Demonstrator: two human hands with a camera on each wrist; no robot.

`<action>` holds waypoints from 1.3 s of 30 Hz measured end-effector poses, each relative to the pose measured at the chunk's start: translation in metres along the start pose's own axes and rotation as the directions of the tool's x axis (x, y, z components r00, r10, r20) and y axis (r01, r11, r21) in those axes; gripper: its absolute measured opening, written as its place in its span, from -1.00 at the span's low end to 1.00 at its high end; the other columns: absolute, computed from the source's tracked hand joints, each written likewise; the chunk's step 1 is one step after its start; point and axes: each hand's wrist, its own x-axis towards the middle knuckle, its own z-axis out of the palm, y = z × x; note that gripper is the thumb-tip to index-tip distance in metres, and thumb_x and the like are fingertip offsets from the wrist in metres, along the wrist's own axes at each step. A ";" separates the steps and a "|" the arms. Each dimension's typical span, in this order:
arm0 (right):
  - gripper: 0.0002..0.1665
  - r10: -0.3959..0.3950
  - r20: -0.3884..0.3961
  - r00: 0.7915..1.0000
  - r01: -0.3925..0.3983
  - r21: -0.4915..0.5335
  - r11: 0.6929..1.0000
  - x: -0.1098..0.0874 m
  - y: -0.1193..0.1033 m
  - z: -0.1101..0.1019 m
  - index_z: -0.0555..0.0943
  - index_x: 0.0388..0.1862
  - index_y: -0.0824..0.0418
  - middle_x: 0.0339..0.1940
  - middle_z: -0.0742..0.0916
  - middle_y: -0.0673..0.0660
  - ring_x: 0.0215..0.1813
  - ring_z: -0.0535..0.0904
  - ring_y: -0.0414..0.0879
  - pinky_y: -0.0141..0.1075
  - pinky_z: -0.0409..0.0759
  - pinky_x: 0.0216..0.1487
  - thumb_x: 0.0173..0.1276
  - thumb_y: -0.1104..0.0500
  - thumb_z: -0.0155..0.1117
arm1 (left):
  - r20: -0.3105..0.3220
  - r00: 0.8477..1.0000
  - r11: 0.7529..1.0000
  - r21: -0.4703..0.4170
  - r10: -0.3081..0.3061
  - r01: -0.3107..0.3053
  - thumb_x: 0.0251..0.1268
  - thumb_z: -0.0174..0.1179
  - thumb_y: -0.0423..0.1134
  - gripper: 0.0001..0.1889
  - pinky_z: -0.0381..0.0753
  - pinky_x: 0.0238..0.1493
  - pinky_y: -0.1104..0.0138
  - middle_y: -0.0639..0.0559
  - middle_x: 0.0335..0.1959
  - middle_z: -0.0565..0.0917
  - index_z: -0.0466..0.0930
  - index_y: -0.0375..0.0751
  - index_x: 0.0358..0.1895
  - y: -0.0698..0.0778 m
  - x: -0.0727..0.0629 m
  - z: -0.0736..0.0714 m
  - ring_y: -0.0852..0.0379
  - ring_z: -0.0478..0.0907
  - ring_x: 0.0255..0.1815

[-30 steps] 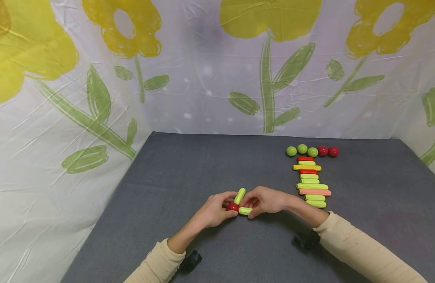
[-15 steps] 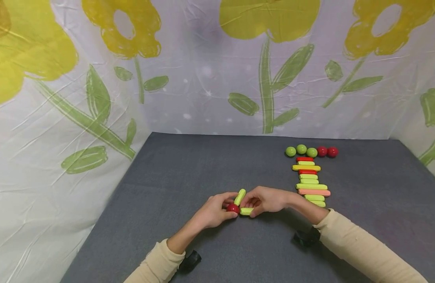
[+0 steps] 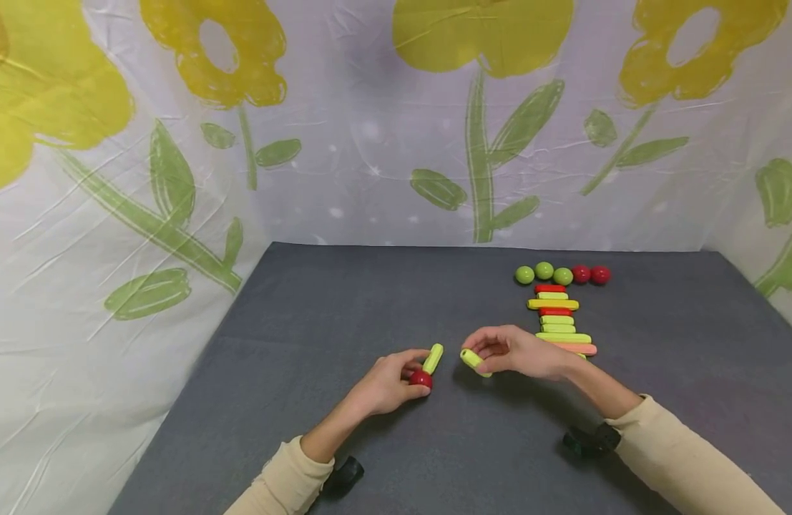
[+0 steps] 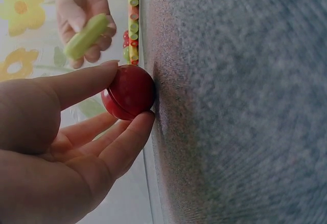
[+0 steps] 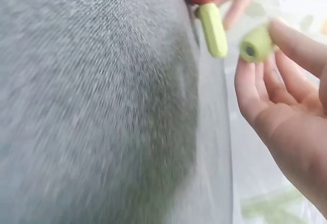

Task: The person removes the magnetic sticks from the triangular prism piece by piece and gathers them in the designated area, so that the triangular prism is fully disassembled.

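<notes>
My left hand [image 3: 390, 383] pinches a red ball [image 3: 421, 378] [image 4: 129, 91] on the grey mat, thumb and fingers around it. A light green stick [image 3: 433, 357] [image 5: 213, 29] is joined to the ball and slants away from it. My right hand [image 3: 518, 352] [image 5: 286, 101] holds a second light green stick [image 3: 474, 360] [image 4: 87, 35] [image 5: 255, 44] in its fingertips, lifted off the mat a short way to the right of the ball.
At the back right of the grey mat [image 3: 396, 307] lies a column of green, yellow, red and pink sticks [image 3: 559, 322], topped by a row of green balls [image 3: 544, 272] and red balls [image 3: 589, 274]. A flower-printed sheet [image 3: 177, 143] hangs behind and to the left.
My right hand has pulled its green stick away from the red ball, up and to the right. The left hand keeps the ball and the other stick in place.
</notes>
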 end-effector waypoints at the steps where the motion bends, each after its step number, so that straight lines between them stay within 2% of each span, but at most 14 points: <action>1: -0.53 0.007 -0.038 0.999 -0.007 0.010 1.000 -0.004 0.000 -0.003 0.46 0.19 0.35 -0.02 0.58 0.24 -0.03 0.50 0.05 -0.24 0.57 -0.03 0.34 0.25 0.27 | 0.002 1.000 1.000 0.000 0.004 -0.004 0.13 0.38 -0.31 -0.42 0.57 0.00 0.13 -0.17 -0.01 0.62 0.44 -0.25 0.26 0.000 0.000 0.000 -0.05 0.58 0.01; 3: -0.48 0.030 -0.116 0.993 -0.025 0.047 0.999 -0.013 0.001 -0.008 0.41 0.25 0.37 0.02 0.55 0.23 -0.01 0.48 0.02 -0.24 0.56 0.00 0.36 0.23 0.25 | 0.006 1.000 1.000 0.003 0.014 -0.014 0.13 0.38 -0.31 -0.42 0.56 0.00 0.14 -0.17 -0.01 0.62 0.44 -0.26 0.26 -0.001 -0.001 0.000 -0.05 0.58 0.01; 6: -0.44 0.087 -0.229 0.969 -0.054 0.146 0.988 -0.024 0.002 -0.013 0.36 0.29 0.39 0.02 0.53 0.19 -0.03 0.49 -0.06 -0.25 0.56 0.01 0.38 0.22 0.23 | 0.010 1.000 1.000 -0.003 0.018 -0.018 0.13 0.38 -0.32 -0.41 0.56 0.00 0.14 -0.16 -0.02 0.63 0.43 -0.26 0.26 -0.001 -0.001 -0.001 -0.05 0.57 0.01; 9: -0.53 0.146 -0.323 0.935 -0.054 0.276 0.960 -0.034 0.002 -0.016 0.39 0.21 0.35 -0.02 0.52 0.15 -0.07 0.54 -0.12 -0.28 0.56 0.04 0.38 0.25 0.23 | 0.013 1.000 1.000 -0.014 0.013 -0.013 0.13 0.38 -0.32 -0.41 0.55 0.01 0.13 -0.15 -0.02 0.63 0.43 -0.26 0.27 -0.002 -0.002 -0.002 -0.05 0.57 0.01; 12: -0.64 0.183 -0.370 0.911 -0.049 0.344 0.938 -0.044 0.002 -0.018 0.41 0.12 0.28 -0.07 0.53 0.11 -0.10 0.57 -0.14 -0.29 0.56 0.04 0.40 0.25 0.21 | 0.015 1.000 1.000 -0.022 0.010 -0.010 0.12 0.38 -0.32 -0.40 0.55 0.01 0.11 -0.15 -0.02 0.62 0.43 -0.26 0.27 -0.002 -0.002 -0.002 -0.05 0.56 0.02; 15: -0.60 0.208 -0.380 0.901 -0.066 0.354 0.933 -0.055 0.003 -0.019 0.35 0.16 0.31 -0.09 0.54 0.08 -0.10 0.56 -0.14 -0.30 0.56 0.04 0.43 0.20 0.17 | 0.017 1.000 1.000 -0.026 0.005 -0.004 0.11 0.39 -0.33 -0.40 0.56 0.00 0.11 -0.14 -0.02 0.62 0.43 -0.25 0.27 -0.003 -0.002 -0.001 -0.05 0.56 0.02; 19: -0.36 0.237 -0.371 0.898 -0.100 0.351 0.931 -0.068 0.008 -0.019 0.17 0.35 0.47 0.03 0.52 0.12 -0.04 0.56 -0.18 -0.32 0.54 0.06 0.46 0.19 0.14 | 0.017 1.000 0.999 -0.033 -0.006 0.006 0.09 0.40 -0.34 -0.39 0.57 -0.01 0.12 -0.12 -0.03 0.62 0.44 -0.24 0.26 -0.002 -0.002 -0.002 -0.05 0.56 0.02; 22: -0.25 0.244 -0.371 0.896 -0.106 0.354 0.929 -0.075 0.011 -0.016 0.05 0.41 0.54 0.12 0.49 0.13 -0.02 0.56 -0.21 -0.32 0.54 0.08 0.46 0.19 0.13 | 0.018 1.000 0.999 -0.038 -0.012 0.013 0.08 0.41 -0.34 -0.38 0.58 -0.02 0.12 -0.11 -0.04 0.62 0.44 -0.24 0.27 -0.002 -0.002 -0.002 -0.05 0.56 0.02; 28: -0.36 0.264 -0.363 0.894 -0.094 0.423 0.901 -0.089 0.015 -0.012 0.16 0.33 0.51 -0.03 0.57 0.06 -0.07 0.61 -0.13 -0.24 0.56 0.05 0.43 0.24 0.16 | 0.017 1.000 0.999 -0.033 -0.011 0.011 0.06 0.42 -0.35 -0.38 0.59 -0.04 0.13 -0.11 -0.06 0.62 0.45 -0.24 0.26 -0.001 -0.001 -0.002 -0.04 0.56 -0.01; 32: -0.44 0.302 -0.366 0.880 -0.117 0.449 0.886 -0.097 0.016 -0.011 0.26 0.30 0.46 -0.06 0.56 0.07 -0.07 0.63 -0.11 -0.22 0.57 0.05 0.43 0.25 0.16 | 0.010 1.000 1.000 -0.016 -0.009 0.009 0.06 0.42 -0.35 -0.39 0.58 -0.04 0.14 -0.10 -0.07 0.62 0.45 -0.24 0.25 -0.001 0.000 -0.002 -0.03 0.57 -0.02; 35: -0.41 0.332 -0.376 0.865 -0.133 0.466 0.875 -0.101 0.017 -0.009 0.18 0.28 0.50 -0.08 0.55 0.07 -0.07 0.63 -0.13 -0.21 0.56 0.06 0.42 0.26 0.17 | 0.009 1.000 1.000 -0.007 -0.014 0.014 0.07 0.42 -0.34 -0.39 0.58 -0.02 0.14 -0.10 -0.06 0.62 0.45 -0.23 0.25 0.000 0.001 -0.002 -0.03 0.56 -0.01; 39: -0.31 0.345 -0.381 0.858 -0.139 0.475 0.869 -0.105 0.019 -0.007 0.01 0.29 0.57 -0.07 0.54 0.05 -0.06 0.63 -0.17 -0.21 0.54 0.08 0.42 0.29 0.15 | 0.010 1.000 1.000 -0.011 -0.022 0.022 0.07 0.42 -0.34 -0.39 0.57 -0.01 0.12 -0.11 -0.05 0.62 0.45 -0.23 0.25 -0.001 0.000 -0.001 -0.04 0.56 0.00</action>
